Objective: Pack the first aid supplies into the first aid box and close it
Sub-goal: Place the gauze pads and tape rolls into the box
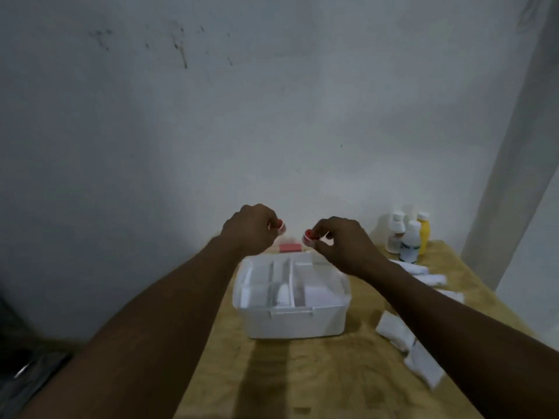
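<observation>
A yellowish table (302, 373) is seen against a pale wall (272, 101). On it, near the middle, a white plastic first aid box (295, 323) is set, with an inner divided tray (290, 282) visible through or under what looks like a clear cover; whether the lid is shut cannot be told. A red latch or handle part (289, 247) is seen at the box's far edge.

To the right, a cluster of small bottles (406, 234) is stood at the far corner, three white and one yellow. White packets (399, 331), probably gauze or dressings, are scattered along the right side, well apart from the box.

The left hand (249, 229) and right hand (344, 246) are raised above the box's far edge, each pinched shut on a small red-and-white piece (307, 235); what these pieces are cannot be told through the blur. They may be handle ends of the lid.

The box is judged light, stiff and smooth, best held by its sides or handle. The packets are judged soft and very light, easily pinched at a corner. The bottles are judged rigid, somewhat slippery, best gripped round the body. The supplies lie right of and below the right hand, none touched.
</observation>
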Demonstrator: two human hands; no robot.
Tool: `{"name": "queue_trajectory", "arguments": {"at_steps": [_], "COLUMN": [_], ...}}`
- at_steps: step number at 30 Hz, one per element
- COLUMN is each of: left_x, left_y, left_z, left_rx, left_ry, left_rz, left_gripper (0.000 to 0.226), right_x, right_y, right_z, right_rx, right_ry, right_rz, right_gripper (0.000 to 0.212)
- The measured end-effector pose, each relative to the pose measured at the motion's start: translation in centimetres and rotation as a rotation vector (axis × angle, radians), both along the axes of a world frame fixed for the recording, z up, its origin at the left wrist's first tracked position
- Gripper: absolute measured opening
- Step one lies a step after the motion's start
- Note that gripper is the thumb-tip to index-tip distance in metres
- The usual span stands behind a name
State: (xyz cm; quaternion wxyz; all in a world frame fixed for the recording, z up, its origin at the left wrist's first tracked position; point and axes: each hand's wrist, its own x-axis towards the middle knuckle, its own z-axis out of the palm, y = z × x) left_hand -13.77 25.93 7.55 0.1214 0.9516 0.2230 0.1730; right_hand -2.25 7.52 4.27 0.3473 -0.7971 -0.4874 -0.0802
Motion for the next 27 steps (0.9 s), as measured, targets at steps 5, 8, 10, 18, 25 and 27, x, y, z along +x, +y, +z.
{"name": "queue_trajectory", "arguments": {"at_steps": [5,8,10,18,25,27], "left_x": [-4.4,-5.3,-5.3,-3.1,-2.3,-2.0], "left_y": [2.6,2.9,2.9,1.2,0.1,-0.3], "left_z": [-2.4,-3.2,-3.4,-3.7,-3.9,-4.0], "left_rx": [-0.1,-0.12,-0.133,-0.118,-0.123,-0.125], "left_ry": [-0.014,-0.023,-0.029,-0.018,0.044,0.069], "left_rz": [0.033,0.023,0.018,-0.052,-0.121,-0.134], "left_gripper": [0.026,0.025,0.023,0.023,0.027,0.028], "right_x": [-4.4,-5.4,-5.7,-5.8,-4.6,-3.9], "right_y": [3.3,3.9,3.8,3.1,2.0,1.3], "right_z": [-1.7,-2.6,-2.7,-1.0,-0.5,-0.4], "right_rx": [-0.128,-0.23,-0.275,-0.467,-0.401,-0.385], "right_ry": [-0.034,-0.094,-0.161,-0.362,-0.14,-0.12], "right_rz": [0.085,0.081,0.068,0.133,0.126,0.103], "right_gripper": [0.024,0.021,0.021,0.024,0.028,0.028]}}
